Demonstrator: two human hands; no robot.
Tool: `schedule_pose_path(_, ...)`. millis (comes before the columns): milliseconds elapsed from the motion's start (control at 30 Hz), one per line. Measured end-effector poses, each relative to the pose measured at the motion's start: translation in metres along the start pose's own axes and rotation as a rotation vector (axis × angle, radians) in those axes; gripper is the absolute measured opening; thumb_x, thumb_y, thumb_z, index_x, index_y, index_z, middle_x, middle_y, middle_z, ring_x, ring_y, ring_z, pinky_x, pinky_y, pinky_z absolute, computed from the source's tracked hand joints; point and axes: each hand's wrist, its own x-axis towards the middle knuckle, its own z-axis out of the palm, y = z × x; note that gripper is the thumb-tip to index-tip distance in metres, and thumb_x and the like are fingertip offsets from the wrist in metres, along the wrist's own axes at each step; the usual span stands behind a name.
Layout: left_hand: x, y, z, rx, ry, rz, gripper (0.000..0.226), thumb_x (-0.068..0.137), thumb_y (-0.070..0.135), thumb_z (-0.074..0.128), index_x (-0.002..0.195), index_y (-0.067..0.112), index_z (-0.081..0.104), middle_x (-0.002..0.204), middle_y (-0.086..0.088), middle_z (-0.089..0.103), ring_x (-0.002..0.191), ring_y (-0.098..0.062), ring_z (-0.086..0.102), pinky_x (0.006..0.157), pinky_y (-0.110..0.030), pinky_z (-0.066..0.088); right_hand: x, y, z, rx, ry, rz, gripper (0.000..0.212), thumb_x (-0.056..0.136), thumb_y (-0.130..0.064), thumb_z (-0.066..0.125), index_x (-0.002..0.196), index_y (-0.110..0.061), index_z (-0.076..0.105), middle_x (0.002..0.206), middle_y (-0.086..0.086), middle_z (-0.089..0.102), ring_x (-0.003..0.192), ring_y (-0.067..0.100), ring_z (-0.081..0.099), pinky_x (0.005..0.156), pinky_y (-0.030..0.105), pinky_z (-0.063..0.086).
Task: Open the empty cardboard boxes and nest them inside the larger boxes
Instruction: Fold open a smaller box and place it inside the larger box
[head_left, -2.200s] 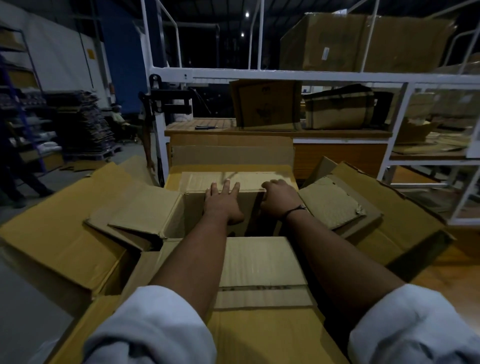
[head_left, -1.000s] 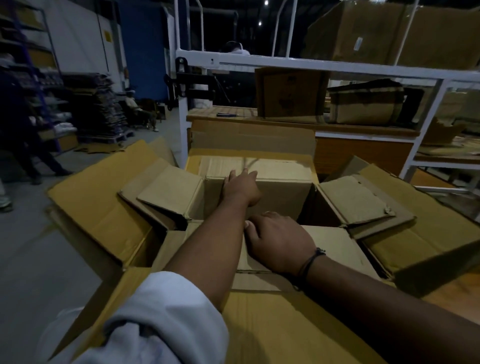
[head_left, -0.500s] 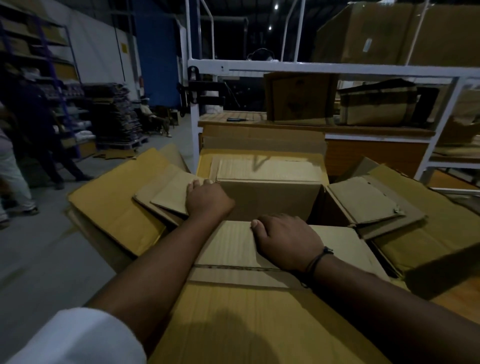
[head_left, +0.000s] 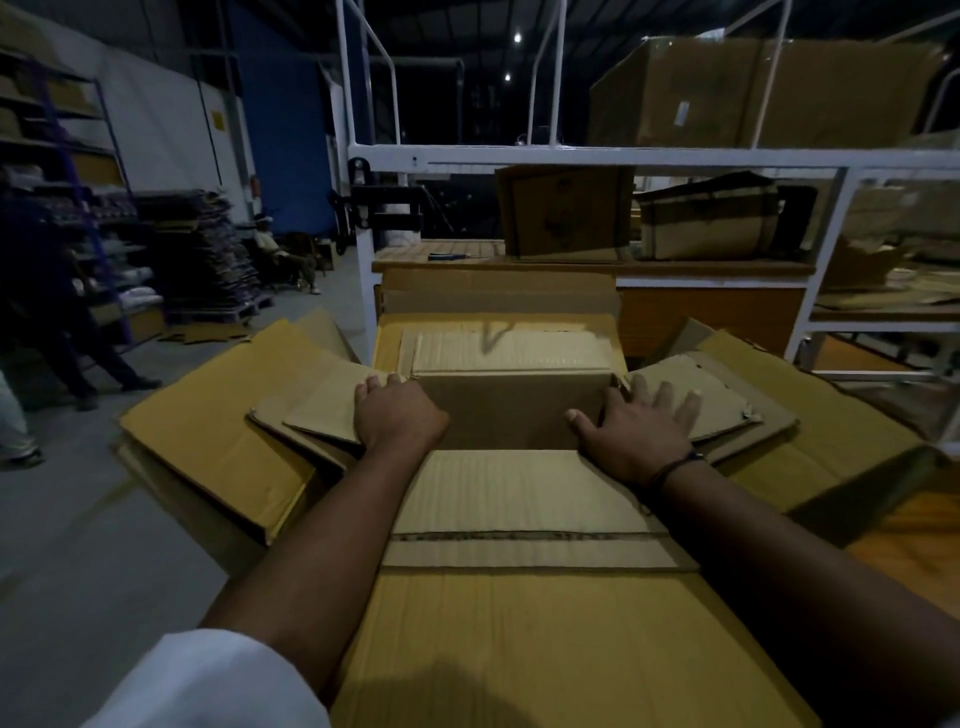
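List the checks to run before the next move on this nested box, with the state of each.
1. Inner box sits inside the larger box: ok.
2. Left hand rests on the left flap: ok.
3. Right hand lies flat on the right flap, fingers spread: ok.
4. Far flap and near flap are folded outward: ok.
5. Inner box is empty: cannot tell, its bottom is hidden.
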Motion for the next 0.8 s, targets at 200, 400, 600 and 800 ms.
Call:
schedule_pose_path(200,0.0,0.001,0.0,0.006,0.013,-0.002,0.05,0.094,0.047,0.054,0.132,0.015,0.063,0.146,-0.008,0.052,0.141,-0.033,0.039,0.115,-0.041,0.03,0.005,0.007,-0.003,-0.06,-0.094,0.037,0.09,0.086,-0.087,0.015,0.151,-0.03,0.042,0.164,0.02,0.019,0.15,0.046,0.011,0.121,0.06,0.004)
schedule_pose_path(400,-0.001,0.001,0.001,0.004,0.01,-0.01,0.051,0.095,0.048,0.053,0.132,0.015,0.063,0.147,-0.007,0.052,0.141,-0.032,0.039,0.116,-0.041,0.029,-0.005,0.008,-0.003,-0.079,-0.066,-0.021,0.089,0.088,-0.085,0.01,0.145,-0.03,0.049,0.163,0.017,0.026,0.148,0.046,0.015,0.12,0.06,0.007)
schedule_pose_path(600,-0.005,0.001,0.0,0.015,0.01,-0.015,0.05,0.093,0.048,0.054,0.131,0.016,0.064,0.147,-0.006,0.051,0.141,-0.032,0.038,0.116,-0.041,0.028,-0.05,-0.005,-0.006,0.076,-0.116,-0.329,0.081,0.094,-0.078,0.009,0.156,-0.031,0.031,0.169,0.01,0.01,0.155,0.034,0.007,0.124,0.053,0.01)
schedule_pose_path(800,-0.005,0.003,0.001,0.041,0.023,-0.015,0.05,0.093,0.047,0.054,0.133,0.017,0.063,0.147,-0.006,0.05,0.141,-0.031,0.038,0.116,-0.041,0.029,-0.068,-0.02,0.002,0.073,-0.073,-0.547,0.08,0.094,-0.079,0.009,0.155,-0.031,0.031,0.165,0.002,0.026,0.153,0.025,0.019,0.121,0.049,0.022)
